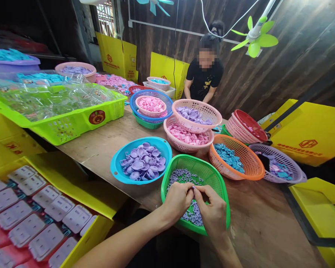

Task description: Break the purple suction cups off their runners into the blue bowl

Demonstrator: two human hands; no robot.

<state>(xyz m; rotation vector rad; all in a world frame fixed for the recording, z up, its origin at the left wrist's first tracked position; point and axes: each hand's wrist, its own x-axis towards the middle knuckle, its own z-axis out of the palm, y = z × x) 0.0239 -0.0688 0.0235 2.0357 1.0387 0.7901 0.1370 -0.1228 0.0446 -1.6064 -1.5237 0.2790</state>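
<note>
My left hand (pixel 178 199) and my right hand (pixel 213 208) meet above a green basket (pixel 226 193), fingertips pinched together. Between them shows a tiny bit of a small purple plastic piece (pixel 194 187); the fingers cover most of it. Inside the basket lie many small purple hook-shaped plastic pieces (pixel 194 214), partly hidden by my hands. Just left of it, a blue bowl (pixel 115 163) holds purple spoon-like or cup-shaped plastic parts (pixel 143 163). An orange basket (pixel 257 167) of teal parts (pixel 229 158) stands to the right.
Pink baskets (pixel 216 117) are stacked behind, beside a blue basket (pixel 134 104). At left stands a lime-green crate (pixel 64 128) of clear bags. A yellow carton (pixel 100 230) of packed items sits below the table (pixel 268 223). Across it is another person (pixel 203 76).
</note>
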